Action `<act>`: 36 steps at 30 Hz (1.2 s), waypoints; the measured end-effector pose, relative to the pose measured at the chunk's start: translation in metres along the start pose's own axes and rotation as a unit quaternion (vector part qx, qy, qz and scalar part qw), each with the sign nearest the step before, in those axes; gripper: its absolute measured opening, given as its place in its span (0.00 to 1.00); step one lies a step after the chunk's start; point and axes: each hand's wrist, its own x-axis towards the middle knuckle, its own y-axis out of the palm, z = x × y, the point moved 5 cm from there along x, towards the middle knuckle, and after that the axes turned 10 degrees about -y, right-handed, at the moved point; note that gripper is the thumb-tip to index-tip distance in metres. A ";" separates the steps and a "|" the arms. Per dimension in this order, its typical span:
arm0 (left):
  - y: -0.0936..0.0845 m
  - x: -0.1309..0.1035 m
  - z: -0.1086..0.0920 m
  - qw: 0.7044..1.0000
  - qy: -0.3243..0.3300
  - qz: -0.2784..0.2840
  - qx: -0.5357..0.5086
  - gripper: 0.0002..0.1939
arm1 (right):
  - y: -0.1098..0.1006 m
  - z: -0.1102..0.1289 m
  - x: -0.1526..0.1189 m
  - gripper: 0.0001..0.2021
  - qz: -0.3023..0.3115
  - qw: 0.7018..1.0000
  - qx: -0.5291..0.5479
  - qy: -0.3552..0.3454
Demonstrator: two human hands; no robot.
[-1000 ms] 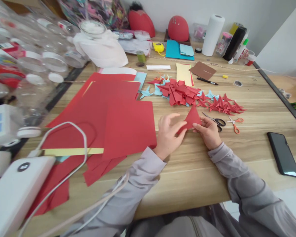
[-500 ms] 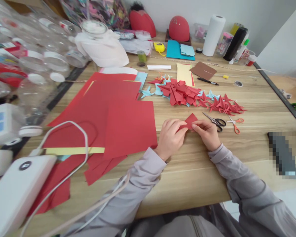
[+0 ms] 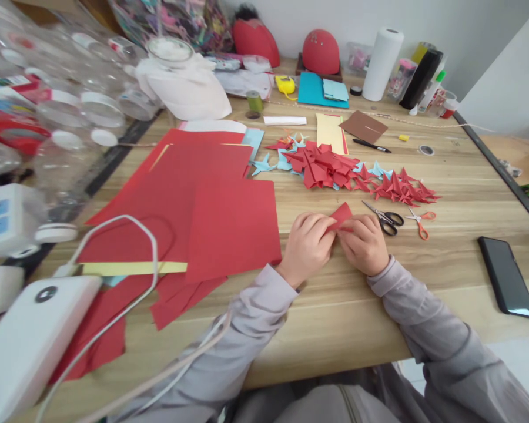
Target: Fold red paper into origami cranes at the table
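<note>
Between my two hands is a small folded piece of red paper (image 3: 341,215), its upper corner showing above the fingers. My left hand (image 3: 307,244) pinches its left side, and my right hand (image 3: 365,242) is closed on its right side; the fingers hide the lower part. Just beyond lie a heap of folded red paper pieces (image 3: 320,167) and several red paper stars (image 3: 399,187), with light blue stars (image 3: 263,165) among them. Black-handled scissors (image 3: 388,220) rest close to my right hand, and small orange-handled scissors (image 3: 421,222) lie farther right.
Large red sheets (image 3: 233,229) are stacked left of my hands. A white power bank (image 3: 44,335) with a looping cable (image 3: 153,252) lies at the front left. A phone (image 3: 506,276) is at the right. Clear plastic bottles (image 3: 62,153) crowd the left edge. Behind the stars lies a black pen (image 3: 372,145).
My right hand has shifted slightly left and its fingers have curled in more over the paper. The red paper now shows as a narrower strip. My left hand has barely moved.
</note>
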 end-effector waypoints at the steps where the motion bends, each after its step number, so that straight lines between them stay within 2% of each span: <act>1: 0.000 0.000 -0.001 1.000 0.002 0.006 0.004 0.11 | 0.000 0.000 0.001 0.08 0.006 1.000 -0.003 -0.003; 7: -0.001 0.001 -0.001 0.998 0.014 -0.010 0.061 0.11 | -0.002 0.001 0.004 0.07 0.011 1.000 -0.014 -0.010; 15: -0.002 0.001 0.004 0.999 -0.008 -0.002 0.044 0.11 | -0.001 -0.001 0.004 0.09 0.021 1.000 -0.007 0.011; 22: -0.005 0.002 0.012 0.999 -0.017 -0.003 0.050 0.13 | -0.003 -0.004 0.001 0.07 0.003 1.000 -0.027 0.009; 28: -0.008 0.003 0.025 0.996 -0.026 -0.033 0.077 0.12 | -0.004 -0.007 -0.002 0.06 -0.003 1.000 -0.016 0.012; 33: -0.015 0.002 0.046 0.991 -0.076 -0.082 0.078 0.12 | -0.008 -0.012 -0.004 0.07 -0.018 0.998 -0.045 0.029; 36: -0.017 0.001 0.046 0.988 -0.089 -0.102 0.069 0.11 | -0.007 -0.012 -0.005 0.07 -0.020 0.999 -0.043 0.027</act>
